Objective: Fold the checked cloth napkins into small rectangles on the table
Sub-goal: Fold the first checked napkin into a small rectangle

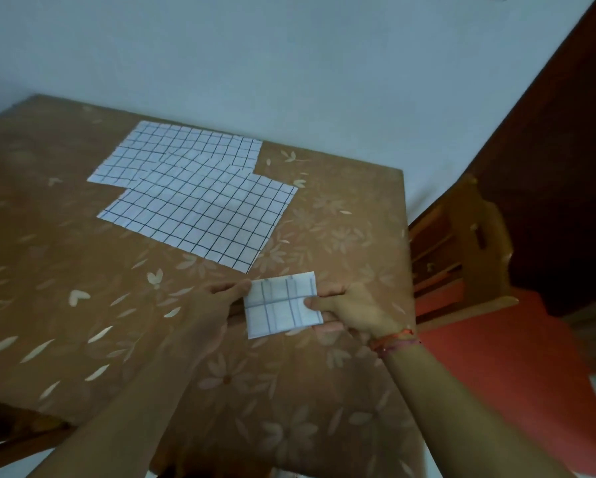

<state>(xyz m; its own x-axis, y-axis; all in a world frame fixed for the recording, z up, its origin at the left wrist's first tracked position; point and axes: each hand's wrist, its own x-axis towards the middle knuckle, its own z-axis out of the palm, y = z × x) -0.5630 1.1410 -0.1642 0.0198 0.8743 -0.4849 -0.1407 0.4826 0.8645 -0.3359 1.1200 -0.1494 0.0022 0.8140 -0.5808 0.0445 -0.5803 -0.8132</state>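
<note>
A checked napkin folded into a small rectangle is held just above the table near its right edge. My right hand pinches its right side, thumb on top. My left hand touches its left edge with the fingertips; whether it pinches the cloth is unclear. Two unfolded white napkins with a dark grid lie flat farther back: the nearer one overlaps the front corner of the farther one.
The table has a brown cloth with pale flowers and leaves. A wooden chair stands off the right edge on a red floor. A white wall runs behind the table.
</note>
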